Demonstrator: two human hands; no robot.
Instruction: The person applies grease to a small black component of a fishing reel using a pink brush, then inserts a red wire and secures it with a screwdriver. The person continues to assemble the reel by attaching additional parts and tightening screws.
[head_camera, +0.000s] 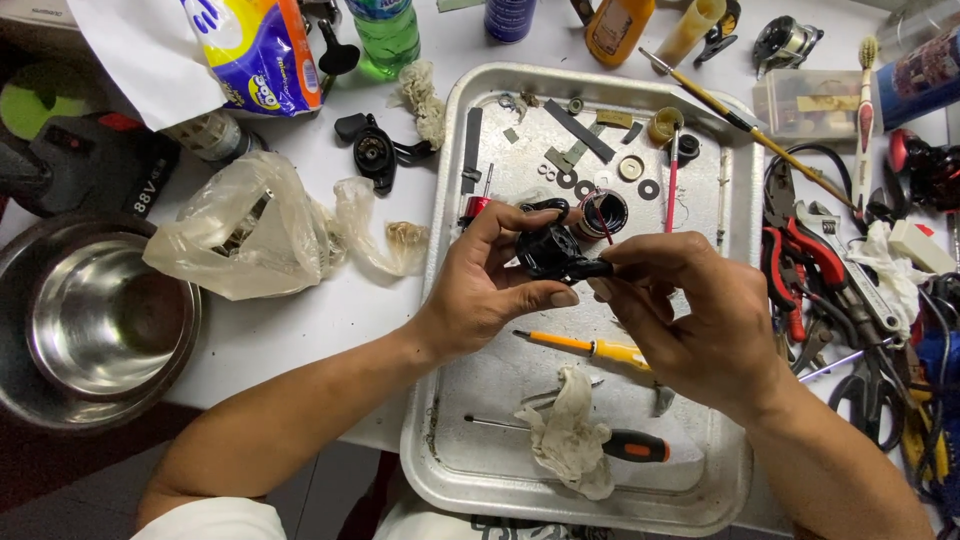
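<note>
Black reel body (552, 252), a small fishing-reel housing, sits in our two hands above the middle of the metal tray (735, 440); its long axis runs roughly left to right, with a thin stub poking right toward our right fingers. Our left hand (490, 290) cups it from the left, thumb below and fingers curled over the top. Our right hand (690, 310) pinches the stub end between thumb and fingertips, so both hands are clamped on the part and nearly touching.

Moving left to right, we see one steel bowl (100, 320) at the table's edge, one crumpled clear plastic bag (260, 230), and one black reel side plate (375, 150) just left of the tray. Inside the tray, under our hands, lie two screwdrivers: a yellow-handled one (590, 348) and a black-and-orange one (590, 438), with one dirty rag (570, 435) draped across the latter. Several small washers (648, 188) lie loose behind the part. Right of the tray sit red-handled pliers (800, 250), well apart from our hands.
</note>
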